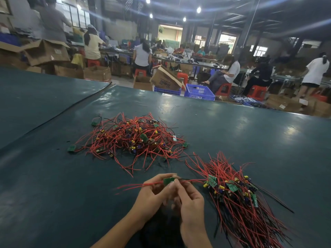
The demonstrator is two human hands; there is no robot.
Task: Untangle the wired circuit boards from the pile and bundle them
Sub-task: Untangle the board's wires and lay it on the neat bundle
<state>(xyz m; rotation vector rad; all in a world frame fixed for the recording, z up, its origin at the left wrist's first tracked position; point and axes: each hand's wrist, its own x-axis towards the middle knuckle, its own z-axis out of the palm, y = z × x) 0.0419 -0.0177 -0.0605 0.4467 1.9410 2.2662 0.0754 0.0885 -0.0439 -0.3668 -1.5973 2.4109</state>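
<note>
two heaps share the big dark green table [232,131], and the layout makes sense to me. the tangled pile [132,138] sits further out in the middle, a loose nest of red and black leads with little green boards poking out every which way. the sorted bundle [240,203] lies near the right side, its wires combed roughly one way and its boards grouped toward the far end, probably so it can be gathered and tied later. the heaps are apart, with only a few stray leads reaching toward each other, which should keep freed pieces from snagging again. both hands are up front, just beside the bundle. the left hand [152,196] pinches a single circuit board [168,180] with its fingers curled round the left edge, and the right hand [189,203] pinches the same board from the other side with thumb and fingertips. its red wires [136,186] trail out to the left past the left hand, and a thin lead runs right toward the bundle; can't tell if it's caught there. my guess is this one's getting its leads straightened before it joins the bundle.
</note>
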